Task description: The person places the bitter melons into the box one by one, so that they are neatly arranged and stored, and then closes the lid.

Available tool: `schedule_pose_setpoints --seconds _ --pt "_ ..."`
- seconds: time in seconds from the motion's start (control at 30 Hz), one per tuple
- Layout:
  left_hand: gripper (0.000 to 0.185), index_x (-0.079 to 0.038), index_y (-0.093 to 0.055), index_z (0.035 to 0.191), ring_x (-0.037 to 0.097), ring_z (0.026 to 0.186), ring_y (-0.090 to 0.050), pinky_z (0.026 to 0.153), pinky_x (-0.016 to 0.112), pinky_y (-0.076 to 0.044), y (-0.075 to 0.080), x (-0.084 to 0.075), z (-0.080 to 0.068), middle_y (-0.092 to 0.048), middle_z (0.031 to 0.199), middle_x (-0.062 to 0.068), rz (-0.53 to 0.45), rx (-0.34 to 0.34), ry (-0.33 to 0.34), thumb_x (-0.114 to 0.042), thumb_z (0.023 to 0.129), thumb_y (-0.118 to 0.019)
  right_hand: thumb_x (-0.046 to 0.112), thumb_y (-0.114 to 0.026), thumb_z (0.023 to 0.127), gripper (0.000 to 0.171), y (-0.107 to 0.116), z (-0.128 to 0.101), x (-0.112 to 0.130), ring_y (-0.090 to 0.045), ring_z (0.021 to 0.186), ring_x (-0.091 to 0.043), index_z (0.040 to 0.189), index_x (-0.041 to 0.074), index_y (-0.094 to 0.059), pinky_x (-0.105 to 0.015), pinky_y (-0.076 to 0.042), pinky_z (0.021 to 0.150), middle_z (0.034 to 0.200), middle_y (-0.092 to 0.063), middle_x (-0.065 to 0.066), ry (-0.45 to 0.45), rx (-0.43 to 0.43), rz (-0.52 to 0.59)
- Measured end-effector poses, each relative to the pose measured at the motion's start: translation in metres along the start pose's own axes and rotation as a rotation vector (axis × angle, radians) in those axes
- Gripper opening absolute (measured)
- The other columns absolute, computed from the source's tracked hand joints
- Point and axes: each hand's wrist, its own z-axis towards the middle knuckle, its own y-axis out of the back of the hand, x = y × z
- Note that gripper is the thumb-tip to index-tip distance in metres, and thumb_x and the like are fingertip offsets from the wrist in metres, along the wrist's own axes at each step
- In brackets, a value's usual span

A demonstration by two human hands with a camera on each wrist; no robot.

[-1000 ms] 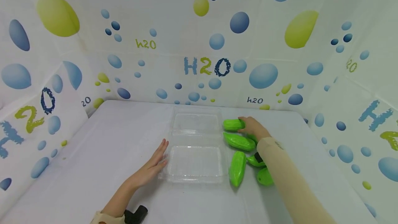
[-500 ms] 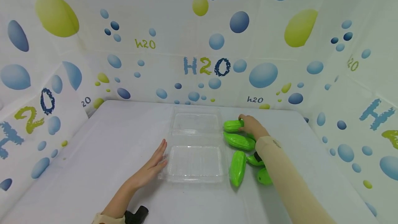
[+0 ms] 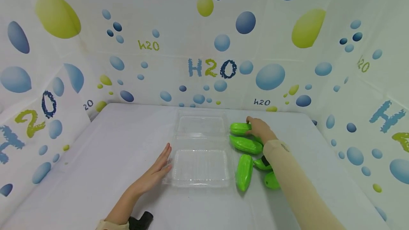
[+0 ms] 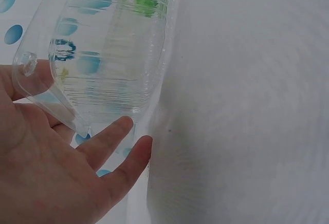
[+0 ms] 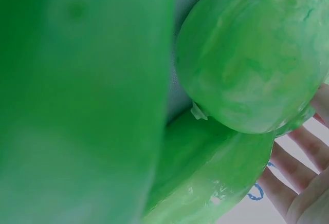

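Note:
A clear plastic clamshell box [image 3: 201,168] lies unfolded on the white table, its lid [image 3: 202,126] towards the back. My left hand [image 3: 156,171] is at the box's left edge, fingers spread and fairly straight. In the left wrist view, fingers [image 4: 115,139] lie beside and behind the clear rim. To the right of the box lie several glossy, ribbed green toy cucumbers [image 3: 245,144]. My right hand [image 3: 260,130] holds the right end of the farthest cucumber [image 3: 239,129], index finger behind it and thumb in front. The sleeve hides part of the pile.
One cucumber [image 3: 244,173] lies lengthwise by the box's front right corner. Others [image 3: 271,181] are partly under my right forearm. A patterned sheet [image 3: 204,45] with blue and green drops hangs at the back and sides. White cloth covers the table [image 3: 127,134].
The farthest cucumber has shifted very slightly right with my right hand. That hand's index finger is a little more bent. My left hand and the box stay in place.

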Motion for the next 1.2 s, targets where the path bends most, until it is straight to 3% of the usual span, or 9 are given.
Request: schedule_pose_setpoints --seconds 0.13,0.4,0.83,1.2 --pt "0.06 -0.001 -0.005 0.146 0.033 0.137 0.001 0.106 0.053 -0.012 -0.001 0.0 0.0 0.008 0.152 0.013 -0.006 -0.003 -0.004 -0.012 0.098 -0.039 0.022 -0.068 0.083 0.045 0.0 0.0 -0.001 -0.053 0.103 -0.034 0.118 0.003 -0.048 -0.046 -0.042 0.087 0.114 -0.057 -0.019 -0.017 0.004 -0.002" --pt "0.06 0.0 -0.005 0.146 0.034 0.137 -0.002 0.106 0.052 -0.013 -0.002 -0.001 0.001 0.007 0.152 0.014 -0.001 -0.003 -0.01 -0.01 0.098 -0.039 0.022 -0.068 0.083 0.054 0.002 -0.002 -0.001 -0.042 0.119 -0.039 0.129 0.001 -0.049 -0.05 -0.032 0.1 0.127 -0.05 -0.021 -0.046 0.024 -0.009" --pt "0.06 -0.002 -0.005 0.146 0.033 0.138 0.001 0.107 0.054 -0.009 -0.003 -0.004 -0.001 0.007 0.152 0.011 -0.007 -0.008 0.014 -0.011 0.098 -0.039 0.028 -0.069 0.082 0.056 0.006 -0.004 -0.007 -0.044 0.117 -0.038 0.13 0.004 -0.049 -0.051 -0.038 0.094 0.127 -0.049 -0.02 -0.062 0.009 -0.039" --pt "0.059 -0.001 -0.005 0.146 0.033 0.137 0.002 0.106 0.055 -0.007 -0.002 -0.003 -0.002 0.007 0.152 0.011 -0.008 -0.012 0.013 -0.012 0.098 -0.039 0.031 -0.065 0.085 0.059 0.021 -0.012 -0.012 -0.045 0.115 -0.04 0.132 0.004 -0.045 -0.053 -0.039 0.091 0.129 -0.048 -0.021 0.01 -0.01 0.011"
